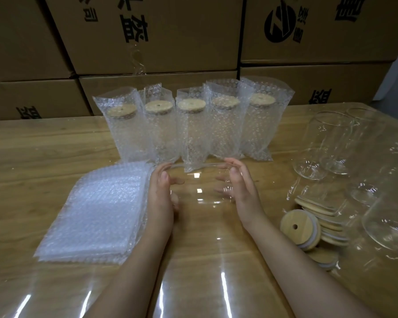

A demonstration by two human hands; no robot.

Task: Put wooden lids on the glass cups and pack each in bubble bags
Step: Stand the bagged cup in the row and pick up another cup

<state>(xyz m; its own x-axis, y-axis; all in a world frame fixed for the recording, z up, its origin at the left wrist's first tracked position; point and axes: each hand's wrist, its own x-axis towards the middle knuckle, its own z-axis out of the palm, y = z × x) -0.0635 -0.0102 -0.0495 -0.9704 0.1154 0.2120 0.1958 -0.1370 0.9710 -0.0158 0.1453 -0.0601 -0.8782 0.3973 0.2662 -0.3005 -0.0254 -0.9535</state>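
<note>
Rising beyond the glass cup (200, 187), a wall of brown corrugated cardboard boxes (147, 42) with bold black print fills the background. Under the cup spreads the table (32, 157), pale wood grain with a glossy surface that throws back long white streaks of light. To the cup's left lies a flat, squarish stack of bubble bags (97, 210), cloudy white and pebbled, its edges slightly fanned. Just behind the cup stands a row of five packed cups (191, 127), each upright in a dimpled clear bag with a round wooden lid showing through near the open top. To the cup's right are several empty glasses (319, 145), tall, smooth and rounded, so transparent that their outlines blur together. The cup itself is clear, thin-walled and has no lid, held just above the table with its curved rim on the far side. The left hand (161, 196) grasps its left wall and the right hand (241, 189) its right wall, fingers curled round the glass. Near the cup's right, in a loose overlapping heap, lie wooden lids (296, 228), flat pale discs with a white ring beneath and a small round hole.
</note>
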